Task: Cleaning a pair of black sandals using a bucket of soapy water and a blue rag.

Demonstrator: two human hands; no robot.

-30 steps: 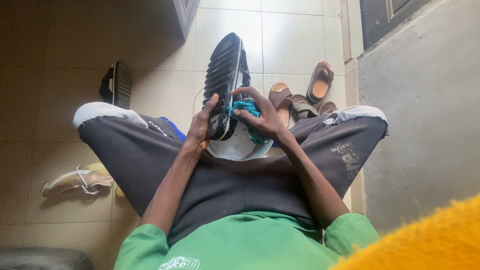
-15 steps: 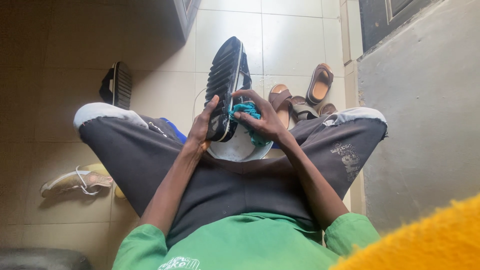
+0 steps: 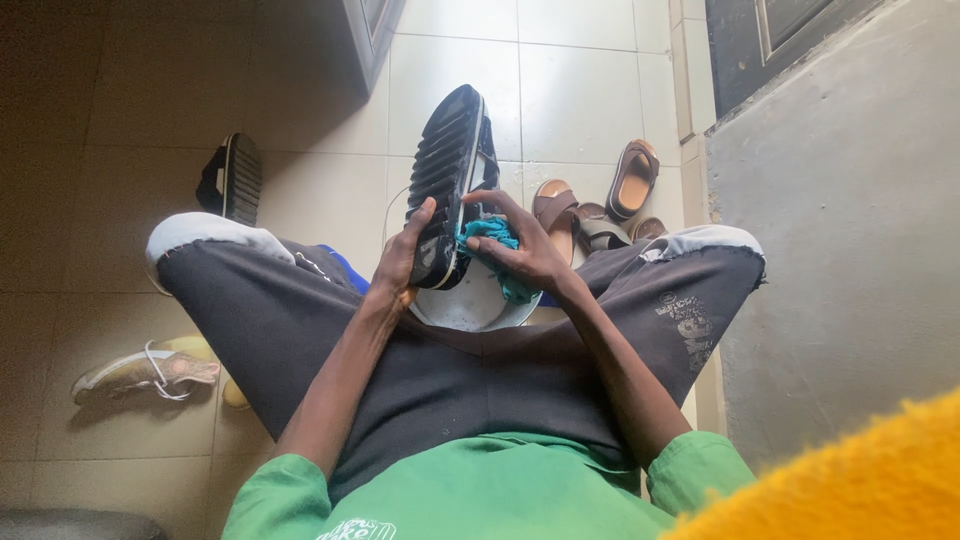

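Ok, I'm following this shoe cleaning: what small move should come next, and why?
Probably slide the teal cloth in the right hand further along the side of the black shoe. The left hand grips its heel end over the white basin, and the cloth covers only one patch.

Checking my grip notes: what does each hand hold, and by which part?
Left hand grips the black shoe by its heel end, sole side. Right hand holds a teal cloth bunched against the shoe's side.

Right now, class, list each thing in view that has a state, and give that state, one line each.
black shoe: held up, sole showing
left hand: gripping the black shoe
right hand: pressing the teal cloth to the shoe
teal cloth: bunched
white basin: on the floor under the shoe
brown sandals: lying jumbled on the tiles
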